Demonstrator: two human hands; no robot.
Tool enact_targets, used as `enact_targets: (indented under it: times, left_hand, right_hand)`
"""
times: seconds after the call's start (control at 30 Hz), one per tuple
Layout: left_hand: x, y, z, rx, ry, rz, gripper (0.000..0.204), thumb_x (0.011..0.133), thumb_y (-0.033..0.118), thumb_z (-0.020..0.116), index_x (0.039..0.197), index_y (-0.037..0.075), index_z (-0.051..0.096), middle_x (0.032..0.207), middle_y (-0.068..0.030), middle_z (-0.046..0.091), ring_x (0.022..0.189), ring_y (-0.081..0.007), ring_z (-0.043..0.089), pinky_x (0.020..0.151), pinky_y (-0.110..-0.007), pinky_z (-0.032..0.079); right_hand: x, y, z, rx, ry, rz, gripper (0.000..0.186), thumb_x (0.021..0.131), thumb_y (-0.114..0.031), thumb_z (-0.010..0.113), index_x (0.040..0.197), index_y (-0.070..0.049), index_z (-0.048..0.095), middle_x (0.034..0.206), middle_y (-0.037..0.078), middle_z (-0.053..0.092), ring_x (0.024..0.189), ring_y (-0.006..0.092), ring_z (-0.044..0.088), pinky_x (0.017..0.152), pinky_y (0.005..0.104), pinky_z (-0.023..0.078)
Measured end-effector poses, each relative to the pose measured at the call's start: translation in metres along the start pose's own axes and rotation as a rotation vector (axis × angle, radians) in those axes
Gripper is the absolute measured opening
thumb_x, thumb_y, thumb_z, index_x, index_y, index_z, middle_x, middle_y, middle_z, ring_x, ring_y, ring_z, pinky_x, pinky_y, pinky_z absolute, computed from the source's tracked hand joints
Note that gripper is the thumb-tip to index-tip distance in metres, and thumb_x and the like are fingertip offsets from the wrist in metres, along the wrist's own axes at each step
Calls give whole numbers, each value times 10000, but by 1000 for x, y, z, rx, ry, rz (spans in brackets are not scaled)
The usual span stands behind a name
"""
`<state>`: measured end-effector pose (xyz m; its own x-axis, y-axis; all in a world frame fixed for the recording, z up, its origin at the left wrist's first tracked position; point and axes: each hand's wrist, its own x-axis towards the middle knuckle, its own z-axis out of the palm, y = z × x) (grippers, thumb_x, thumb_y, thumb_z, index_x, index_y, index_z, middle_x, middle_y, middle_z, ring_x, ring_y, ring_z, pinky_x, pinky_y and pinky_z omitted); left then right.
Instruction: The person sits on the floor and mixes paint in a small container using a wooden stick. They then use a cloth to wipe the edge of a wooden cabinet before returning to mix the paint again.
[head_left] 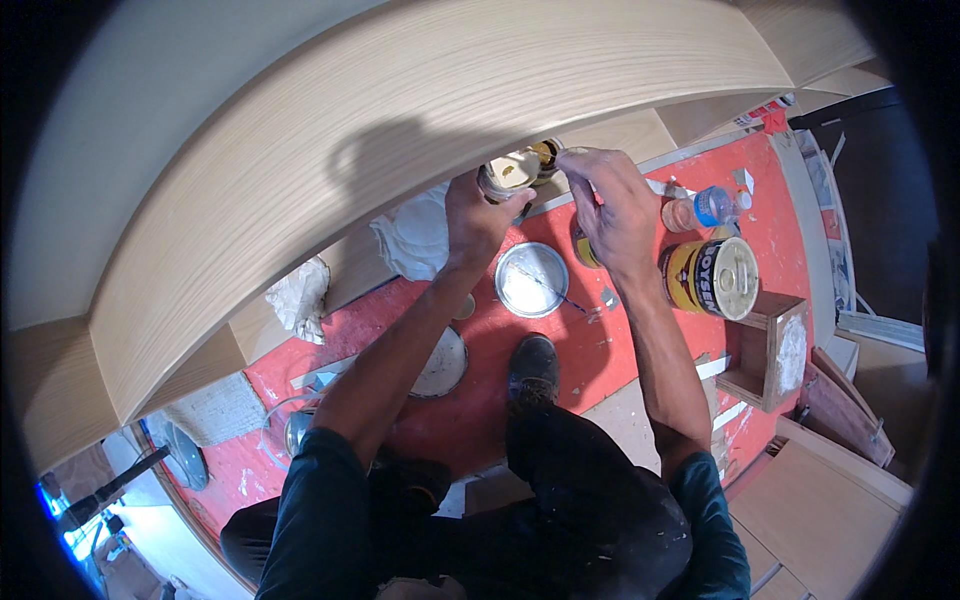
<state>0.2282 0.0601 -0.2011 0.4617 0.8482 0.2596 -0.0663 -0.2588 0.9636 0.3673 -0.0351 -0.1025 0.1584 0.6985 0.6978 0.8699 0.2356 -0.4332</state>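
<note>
My left hand [478,222] is wrapped round a small open container [511,173] with cream-coloured stuff in it, held just under the edge of the pale wooden shelf. Right beside it is a second open can [546,158] with a brown-yellow inside. My right hand [617,205] has its fingers closed in a pinch by that can's rim; what they hold is hidden. Below the right wrist, a yellow can [584,248] is partly covered by the hand. A round whitish lid or pan [531,282] lies on the red floor, with a thin dark stick [572,301] across its edge.
A large yellow-and-black paint can [735,279] stands at right, near a clear bottle with a blue label [712,206] and a wooden box [775,350]. White cloths [415,235] lie at left. The curved wooden shelf [400,110] overhangs in front. Another round lid [442,362] is beside my left forearm.
</note>
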Motion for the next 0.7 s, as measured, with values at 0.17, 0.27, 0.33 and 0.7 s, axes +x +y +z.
enact_targets:
  times: [0.17,0.27,0.33,0.7]
  left_hand:
    - [4,3,0,-12,-23,-13,630,774,-25,862,1321,-27,550,1284,-144,625,1206,-228,636,1074,-386,534]
    - [3,-2,5,-3,23,5,593,772,-17,868,1283,-29,567,1268,-143,634,1189,-226,644,1048,-385,546]
    - [1,-4,3,8,15,-18,574,769,-13,872,1260,-29,574,1259,-141,638,1180,-226,648,1036,-384,552]
    - [0,4,7,-31,-9,-23,559,786,1,863,1266,-21,576,1249,-135,652,1166,-222,658,1051,-401,552]
  right_hand:
    - [-10,9,8,-22,-148,27,299,765,97,736,1030,-41,738,982,120,737,915,303,710,775,390,588]
    - [-11,9,6,1,-104,50,281,779,85,732,1031,-39,737,997,127,736,930,313,709,799,399,592]
    - [-8,9,5,-20,-135,40,268,787,81,730,1028,-35,738,1000,129,738,936,315,712,814,404,594]
    - [-5,13,0,110,-42,274,146,884,12,727,1025,-19,745,981,141,753,869,261,747,773,352,596]
